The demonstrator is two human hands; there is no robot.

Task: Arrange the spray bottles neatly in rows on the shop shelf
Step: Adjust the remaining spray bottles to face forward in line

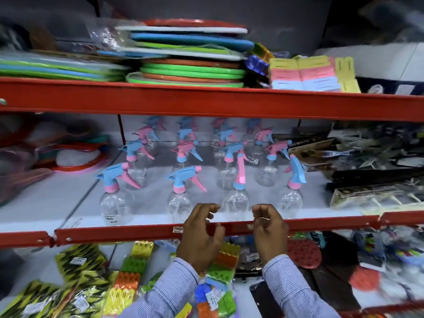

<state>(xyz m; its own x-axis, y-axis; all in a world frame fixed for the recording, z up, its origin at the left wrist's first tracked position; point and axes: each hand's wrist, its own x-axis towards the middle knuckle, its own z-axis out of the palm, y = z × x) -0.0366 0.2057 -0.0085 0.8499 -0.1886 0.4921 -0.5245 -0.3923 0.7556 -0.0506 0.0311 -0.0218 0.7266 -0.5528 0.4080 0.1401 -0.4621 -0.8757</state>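
Several clear spray bottles with pink and blue trigger heads stand in rows on the white middle shelf [57,203]. The front row holds one at the left [113,203], one at the middle left [181,203], one with a pink trigger [236,203] and one at the right [291,198]. My left hand [202,235] and my right hand [269,232] hover at the shelf's red front edge [114,235], on either side of the pink-trigger bottle. Both hands hold nothing, with fingers loosely curled and apart. Neither touches a bottle.
Stacked coloured plates [190,72] and pastel packs [305,74] fill the shelf above. Dark packaged goods [371,161] crowd the right of the middle shelf, bagged items [46,152] the left. Clothes-peg packs [133,271] lie on the shelf below.
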